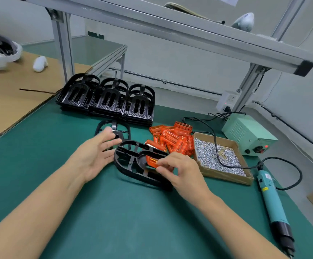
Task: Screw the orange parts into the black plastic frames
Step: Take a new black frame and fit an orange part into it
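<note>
The black plastic frame (133, 163) lies tilted on the green surface (114, 212), near centre. The right hand (178, 171) pinches a translucent orange plastic part (152, 162) into its opening; the left hand (97, 156) is spread, fingers touching the frame's left edge. Another frame (114, 128) lies just beyond, before stacked black frames (107, 98). Right of these sit a pile of orange parts (174, 139) and a cardboard tray of silver screws (217, 157). A teal electric screwdriver (271, 202) lies far right; its label is unreadable, its tip cut off.
</note>
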